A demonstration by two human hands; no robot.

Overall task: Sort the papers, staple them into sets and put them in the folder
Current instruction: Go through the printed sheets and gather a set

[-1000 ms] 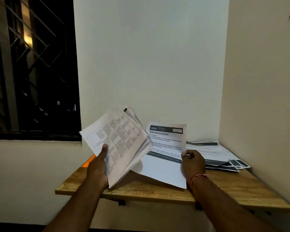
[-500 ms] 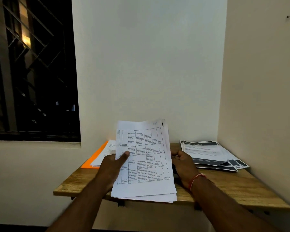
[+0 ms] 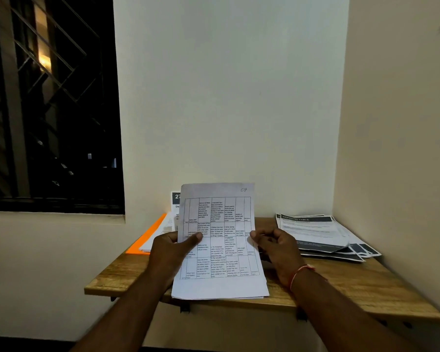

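Left hand [image 3: 170, 252] and right hand [image 3: 277, 252] each pinch a side edge of the paper stack [image 3: 219, 250] over the shelf [image 3: 341, 288] front; sheets look unaligned, so a slack grip may spill some off the edge.

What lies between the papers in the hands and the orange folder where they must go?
Loose white sheets lie on top of the orange folder at the back left of the table, covering most of it. Otherwise nothing visible separates it from the held stack, which the left hand and the right hand grip.
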